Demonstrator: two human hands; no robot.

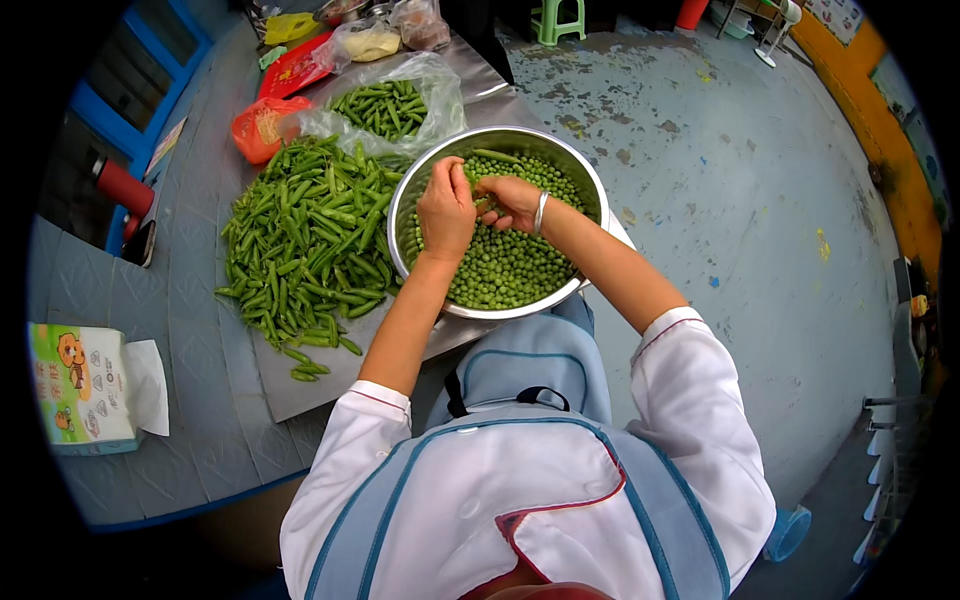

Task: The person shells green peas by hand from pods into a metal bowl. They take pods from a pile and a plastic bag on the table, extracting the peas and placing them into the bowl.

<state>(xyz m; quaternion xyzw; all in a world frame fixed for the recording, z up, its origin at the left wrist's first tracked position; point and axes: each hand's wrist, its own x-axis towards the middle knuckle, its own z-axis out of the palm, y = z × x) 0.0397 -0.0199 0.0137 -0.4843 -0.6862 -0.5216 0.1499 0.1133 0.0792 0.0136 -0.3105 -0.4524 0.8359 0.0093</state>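
Note:
Both my hands meet over a large stainless steel bowl (598, 187), which is partly filled with shelled green peas (510, 262). My left hand (448, 210) has its fingers pinched together near the bowl's upper left part. Touching or nearly touching it, my right hand (510, 202) has curled fingers, with a bit of green between the two hands that looks like a pea pod, mostly hidden by the fingers. One whole pea pod (496, 156) lies on the peas near the far rim. Left of the bowl, a big heap of green pea pods (307, 232) covers the metal tabletop.
Behind the heap, a clear plastic bag (446, 94) holds more pods. A red plastic bag (251, 133), a red tray (296, 66) and bagged food (371, 43) stand beyond. A tissue pack (97, 382) and a red flask (124, 187) are at left. A green stool (557, 26) stands on the floor.

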